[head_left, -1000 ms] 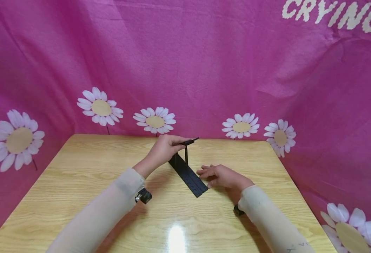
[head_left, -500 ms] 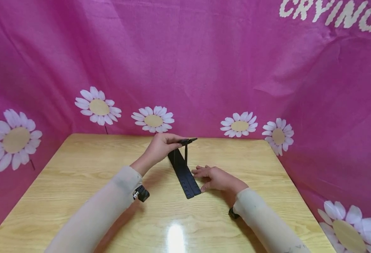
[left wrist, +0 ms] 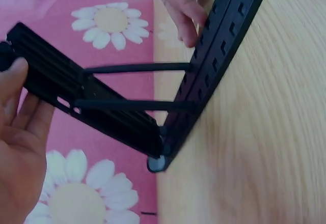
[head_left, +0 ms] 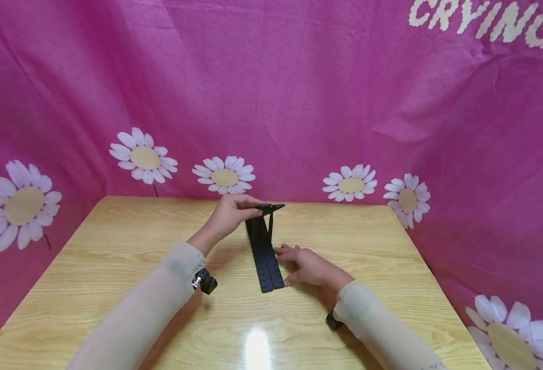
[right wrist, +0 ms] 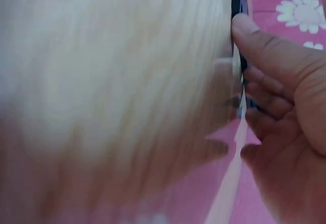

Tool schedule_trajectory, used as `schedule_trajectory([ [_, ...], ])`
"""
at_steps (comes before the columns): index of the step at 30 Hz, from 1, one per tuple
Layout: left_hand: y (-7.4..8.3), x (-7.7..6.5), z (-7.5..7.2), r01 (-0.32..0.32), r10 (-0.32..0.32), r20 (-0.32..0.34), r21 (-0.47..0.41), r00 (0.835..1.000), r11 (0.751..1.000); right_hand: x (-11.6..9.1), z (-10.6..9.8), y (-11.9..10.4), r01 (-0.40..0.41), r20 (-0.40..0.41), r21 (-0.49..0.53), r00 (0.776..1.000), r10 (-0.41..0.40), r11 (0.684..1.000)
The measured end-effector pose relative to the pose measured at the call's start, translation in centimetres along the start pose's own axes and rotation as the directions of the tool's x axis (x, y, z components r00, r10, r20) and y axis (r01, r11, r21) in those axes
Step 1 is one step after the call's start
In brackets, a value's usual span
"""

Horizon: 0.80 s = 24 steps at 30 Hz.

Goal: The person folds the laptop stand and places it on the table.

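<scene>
A black folding laptop stand [head_left: 263, 254] is on the wooden table, its long notched base pointing toward me. Its upper panel [left wrist: 56, 74] is raised at an angle from the hinge at the far end. Two thin struts [left wrist: 137, 67] link panel and base, as the left wrist view shows. My left hand [head_left: 227, 213] pinches the free edge of that panel between thumb and fingers. Along the base's right side lies my right hand [head_left: 309, 267], fingers loosely extended and thumb by the near corner. In the right wrist view the thumb [right wrist: 247, 25] is right at the black edge.
The light wooden tabletop [head_left: 128, 257] surrounds the stand. Behind it hangs a pink cloth [head_left: 289, 103] printed with daisies, close along the table's far edge. Small black wrist cameras sit under both sleeves.
The near end of the stand's base has swung left, so it points more straight toward me. My right hand has moved left with it; my left hand has shifted slightly left, still holding the panel.
</scene>
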<state>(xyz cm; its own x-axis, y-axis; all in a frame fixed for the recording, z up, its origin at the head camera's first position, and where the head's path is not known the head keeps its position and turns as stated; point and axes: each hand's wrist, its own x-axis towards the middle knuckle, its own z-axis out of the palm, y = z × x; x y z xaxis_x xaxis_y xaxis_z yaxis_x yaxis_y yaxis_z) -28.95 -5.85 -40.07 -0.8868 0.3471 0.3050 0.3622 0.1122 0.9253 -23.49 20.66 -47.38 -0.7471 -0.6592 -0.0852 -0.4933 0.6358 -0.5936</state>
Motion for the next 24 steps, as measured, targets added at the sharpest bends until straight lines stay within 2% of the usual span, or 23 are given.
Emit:
schedule_trajectory([
  [3,-0.5,-0.2,-0.5,0.017,-0.018,-0.015,-0.021,1.000,1.000,0.2,0.5,-0.7,-0.018,-0.015,0.010,1.000,0.018,1.000],
  [10,-0.9,0.1,-1.2,0.034,-0.030,0.059,-0.074,0.998,0.997,0.4,1.4,-1.6,-0.045,-0.091,-0.017,0.995,0.043,0.999],
  [15,-1.1,0.2,-1.4,0.042,-0.035,0.078,-0.097,0.996,0.994,0.6,2.0,-2.2,-0.073,-0.112,-0.017,0.991,0.071,0.997],
  [21,-0.9,0.0,-1.1,0.058,-0.054,0.043,-0.091,0.998,0.994,0.5,2.0,-2.5,-0.082,-0.108,-0.027,0.991,0.079,0.996],
  [24,-0.7,-0.1,-0.7,0.053,-0.051,0.022,-0.077,0.998,0.996,0.2,1.5,-2.3,-0.094,-0.080,-0.049,0.993,0.090,0.994],
])
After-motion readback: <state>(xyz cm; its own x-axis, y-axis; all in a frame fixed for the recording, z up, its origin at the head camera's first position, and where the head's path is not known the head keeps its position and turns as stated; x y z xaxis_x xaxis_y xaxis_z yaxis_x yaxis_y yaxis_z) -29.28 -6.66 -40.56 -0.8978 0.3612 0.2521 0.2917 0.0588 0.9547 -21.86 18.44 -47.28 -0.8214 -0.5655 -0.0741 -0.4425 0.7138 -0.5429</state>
